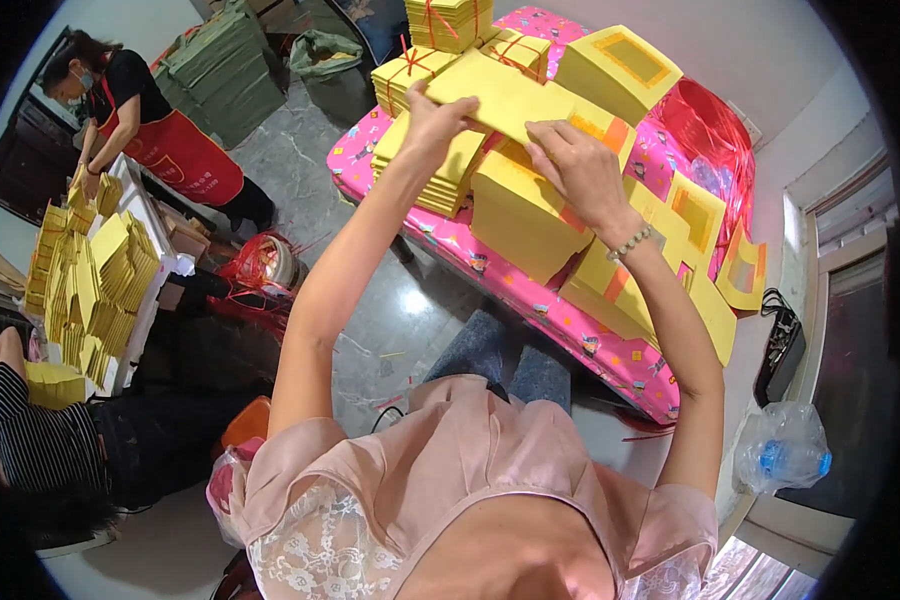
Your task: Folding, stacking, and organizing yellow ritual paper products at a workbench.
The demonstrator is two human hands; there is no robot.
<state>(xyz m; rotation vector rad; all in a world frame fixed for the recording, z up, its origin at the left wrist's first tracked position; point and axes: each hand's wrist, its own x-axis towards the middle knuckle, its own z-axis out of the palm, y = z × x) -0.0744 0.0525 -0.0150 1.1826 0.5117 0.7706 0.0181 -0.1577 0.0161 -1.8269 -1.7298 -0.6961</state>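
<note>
A flat yellow paper packet (500, 92) spans the gap between my hands, above the stacks on the pink table. My left hand (437, 122) grips its left end, thumb toward the middle. At its near right edge, my right hand (582, 172) pinches with fingers on top and thumb below; a beaded bracelet circles that wrist. Beneath the right hand stands a thick yellow paper stack (522, 215) with orange marks. Under the left forearm sits another stack (452, 170) of thin yellow packets. How many layers the hands hold cannot be made out.
Bundles tied with red string (410, 72) stand at the table's back left. Red strapping (705, 130) lies coiled at the right. The pink patterned cloth (500, 275) edges the table. Leftward, a person in a red apron (185, 160) handles packets on a white-edged table (148, 225).
</note>
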